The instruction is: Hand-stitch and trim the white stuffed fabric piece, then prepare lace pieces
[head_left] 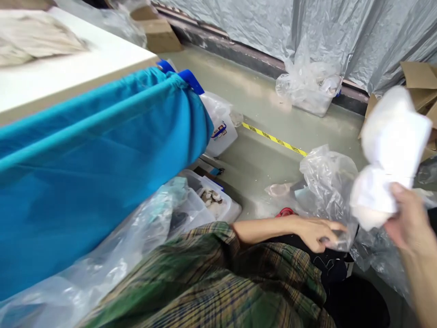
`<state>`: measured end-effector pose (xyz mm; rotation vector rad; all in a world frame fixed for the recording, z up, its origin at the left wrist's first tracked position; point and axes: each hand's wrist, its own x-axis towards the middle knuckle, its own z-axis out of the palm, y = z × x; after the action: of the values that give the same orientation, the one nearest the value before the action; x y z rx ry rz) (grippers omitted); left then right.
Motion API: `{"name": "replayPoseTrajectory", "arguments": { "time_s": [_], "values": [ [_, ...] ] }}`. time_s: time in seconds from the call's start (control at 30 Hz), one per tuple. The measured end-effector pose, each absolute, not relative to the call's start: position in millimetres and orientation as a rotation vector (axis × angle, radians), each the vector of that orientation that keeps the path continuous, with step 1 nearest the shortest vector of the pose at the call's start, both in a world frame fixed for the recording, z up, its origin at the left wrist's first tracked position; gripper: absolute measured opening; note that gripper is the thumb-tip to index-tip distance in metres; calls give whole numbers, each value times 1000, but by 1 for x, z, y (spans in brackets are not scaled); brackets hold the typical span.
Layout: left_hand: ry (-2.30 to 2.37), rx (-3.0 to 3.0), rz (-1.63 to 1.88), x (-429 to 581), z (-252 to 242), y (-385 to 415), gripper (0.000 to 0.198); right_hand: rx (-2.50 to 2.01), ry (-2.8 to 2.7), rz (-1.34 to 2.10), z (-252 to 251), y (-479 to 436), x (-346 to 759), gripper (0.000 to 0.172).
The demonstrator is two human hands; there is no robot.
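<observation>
In my right hand (409, 218), at the right of the view, is a pair of white cup-shaped pads (372, 196), one above the other, with flat white pieces on them. The pads are blurred, and my thumb lies over their lower edge. My left hand (316, 233) is low and in front of me, its fingers closed on the edge of a clear plastic bag (329, 182). The bag stands puffed up on the floor beyond that hand. Just what lies inside it is hard to make out.
A blue cloth sling (136, 150) hangs along the white table (112, 50) at left. Under it stand plastic tubs (223, 205). Another bag-lined tub (316, 102) sits by the silver-sheeted wall. Cardboard boxes (418, 79) stand at right. Yellow-black tape (273, 139) marks the floor.
</observation>
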<state>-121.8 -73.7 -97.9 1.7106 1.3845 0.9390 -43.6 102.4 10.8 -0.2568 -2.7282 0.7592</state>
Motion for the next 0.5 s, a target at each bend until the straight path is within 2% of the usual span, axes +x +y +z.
{"name": "replayPoseTrajectory", "arguments": {
  "time_s": [0.07, 0.13, 0.17, 0.27, 0.37, 0.5],
  "values": [
    [1343, 1746, 879, -98, -106, -72, 23, -438, -2422, 1602, -18, 76, -48, 66],
    [1386, 1645, 815, -88, -115, -76, 26, -694, -2061, 2137, -57, 53, -45, 63],
    [1408, 1560, 781, -89, -120, -80, 29, -859, -1926, 2239, -77, 46, -40, 59],
    [1663, 1126, 708, -107, -131, -98, 44, -1439, -1599, 2145, -127, 43, -18, 44],
    [2035, 714, 626, -134, -143, -113, 47, -1550, -1456, 2184, -150, 55, 4, 44],
    [2095, 554, 440, -153, -165, -114, 76, -1578, -1304, 2321, -148, 61, 13, 40]
  ]
}}
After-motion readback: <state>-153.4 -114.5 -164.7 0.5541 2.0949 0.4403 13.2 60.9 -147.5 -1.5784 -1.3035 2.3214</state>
